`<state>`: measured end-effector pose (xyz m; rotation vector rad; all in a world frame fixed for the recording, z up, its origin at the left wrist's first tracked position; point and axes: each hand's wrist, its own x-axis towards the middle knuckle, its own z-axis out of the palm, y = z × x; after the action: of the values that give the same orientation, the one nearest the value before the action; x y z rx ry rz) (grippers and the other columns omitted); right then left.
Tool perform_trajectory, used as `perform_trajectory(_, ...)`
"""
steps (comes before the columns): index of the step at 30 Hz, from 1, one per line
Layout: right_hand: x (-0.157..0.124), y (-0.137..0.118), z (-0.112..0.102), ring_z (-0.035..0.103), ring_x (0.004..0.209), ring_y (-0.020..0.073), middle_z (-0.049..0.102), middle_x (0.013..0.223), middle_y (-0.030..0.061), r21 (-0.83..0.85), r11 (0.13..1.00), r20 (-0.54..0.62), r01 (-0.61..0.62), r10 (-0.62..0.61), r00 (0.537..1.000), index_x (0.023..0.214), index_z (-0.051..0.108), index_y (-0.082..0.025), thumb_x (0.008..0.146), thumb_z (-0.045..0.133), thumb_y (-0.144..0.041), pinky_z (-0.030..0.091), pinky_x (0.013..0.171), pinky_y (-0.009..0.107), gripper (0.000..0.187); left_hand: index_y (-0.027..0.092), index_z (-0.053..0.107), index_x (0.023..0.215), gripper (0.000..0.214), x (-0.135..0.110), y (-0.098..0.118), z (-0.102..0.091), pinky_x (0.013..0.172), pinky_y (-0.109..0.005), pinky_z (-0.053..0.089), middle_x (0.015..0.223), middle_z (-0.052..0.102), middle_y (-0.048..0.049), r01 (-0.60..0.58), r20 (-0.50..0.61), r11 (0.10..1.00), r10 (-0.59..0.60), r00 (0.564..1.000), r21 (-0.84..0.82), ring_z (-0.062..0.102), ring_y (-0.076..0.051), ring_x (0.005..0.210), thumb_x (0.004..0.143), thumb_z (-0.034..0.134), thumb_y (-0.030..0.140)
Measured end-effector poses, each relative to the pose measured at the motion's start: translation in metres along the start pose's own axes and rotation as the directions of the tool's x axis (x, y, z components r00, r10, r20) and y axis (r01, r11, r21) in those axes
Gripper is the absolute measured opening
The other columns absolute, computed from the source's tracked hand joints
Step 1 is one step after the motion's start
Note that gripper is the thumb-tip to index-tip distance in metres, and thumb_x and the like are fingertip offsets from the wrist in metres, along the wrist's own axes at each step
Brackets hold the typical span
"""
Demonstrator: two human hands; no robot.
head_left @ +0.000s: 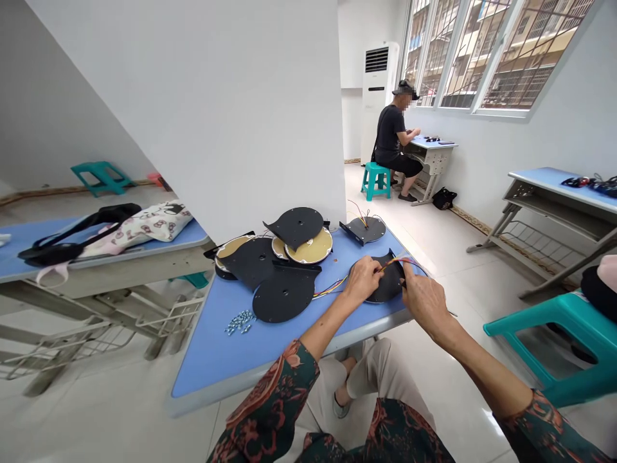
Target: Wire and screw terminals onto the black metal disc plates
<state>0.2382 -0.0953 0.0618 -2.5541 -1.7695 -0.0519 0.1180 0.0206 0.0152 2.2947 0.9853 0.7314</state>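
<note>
My left hand (362,278) is closed on the near edge of a black round disc (388,286) lying at the right side of the blue table (226,347). It pinches coloured wires (393,260) that run across the disc. My right hand (424,299) is closed at the disc's right edge, gripping the same wire bundle. More coloured wires (330,288) trail left from under my left hand.
A pile of black and gold discs (274,257) lies mid-table, one more disc (366,229) at the far right. Small screws (240,321) sit near left. A bag (139,225) rests on the left desk. A teal stool (554,334) stands right. Another person (396,138) sits far off.
</note>
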Motion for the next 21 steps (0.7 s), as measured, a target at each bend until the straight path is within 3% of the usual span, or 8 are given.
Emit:
perform_trajectory(2,0.008,-0.003,-0.003,0.075,0.09,0.0322,0.077,0.101,0.0184,0.029,0.999,-0.042,0.012,-0.011,0.999,0.155,0.039,-0.012,0.103,0.041,-0.024,0.048,0.071,0.036,0.053,0.016,0.068,0.072,0.011,0.002,-0.004,0.002,0.082,-0.03,0.047,0.08,0.064,-0.0025,0.104,-0.073,0.987,-0.113,0.991,-0.122,0.061,-0.017,0.08,0.083,0.068,0.014)
perform_trajectory(7,0.038,-0.012,-0.006,0.072,0.102,0.0304,0.076,0.113,0.0172,0.14,0.982,-0.123,0.13,-0.114,0.986,0.142,0.058,-0.016,0.101,0.046,-0.026,0.048,0.08,0.034,0.044,0.017,0.059,0.065,0.02,0.003,-0.018,0.002,0.064,-0.024,0.046,0.059,0.058,0.0038,0.192,-0.068,0.916,-0.23,0.971,-0.352,0.058,-0.013,0.06,0.084,0.063,0.019)
perform_trajectory(12,0.073,-0.019,0.008,0.068,0.095,0.0236,0.078,0.096,0.0091,0.422,0.852,-0.118,0.31,-0.287,0.951,0.098,0.078,-0.019,0.092,0.065,-0.03,0.045,0.082,0.028,0.018,0.017,0.063,0.074,0.012,0.006,-0.027,0.004,0.06,-0.021,0.049,0.061,0.063,0.0036,0.179,-0.033,0.874,-0.217,0.976,-0.453,0.062,-0.012,0.059,0.085,0.058,0.016)
perform_trajectory(14,0.081,-0.02,0.014,0.066,0.082,0.0195,0.075,0.085,0.005,0.46,0.835,-0.115,0.301,-0.28,0.953,0.087,0.077,-0.02,0.088,0.069,-0.03,0.042,0.073,0.026,0.013,0.017,0.065,0.084,0.007,0.006,-0.03,0.005,0.06,-0.021,0.051,0.064,0.065,0.0038,0.171,-0.033,0.837,-0.22,0.975,-0.52,0.063,-0.012,0.059,0.084,0.059,0.013)
perform_trajectory(17,0.085,-0.021,0.019,0.058,0.069,0.0157,0.069,0.071,0.0014,0.496,0.832,-0.118,0.249,-0.219,0.968,0.082,0.076,-0.018,0.086,0.069,-0.032,0.037,0.063,0.025,0.016,0.017,0.065,0.094,0.02,0.006,-0.035,0.002,0.065,-0.021,0.052,0.069,0.069,0.0038,0.13,-0.044,0.802,-0.191,0.981,-0.584,0.066,-0.012,0.063,0.076,0.067,0.009)
perform_trajectory(21,0.086,-0.022,0.018,0.05,0.062,0.0124,0.061,0.062,-0.0009,0.543,0.819,-0.12,0.188,-0.146,0.982,0.073,0.073,-0.016,0.083,0.067,-0.034,0.033,0.058,0.025,0.021,0.017,0.063,0.095,0.025,0.005,-0.04,-0.003,0.074,-0.023,0.052,0.074,0.074,0.0017,0.105,-0.046,0.835,-0.153,0.987,-0.54,0.069,-0.013,0.072,0.074,0.066,0.002)
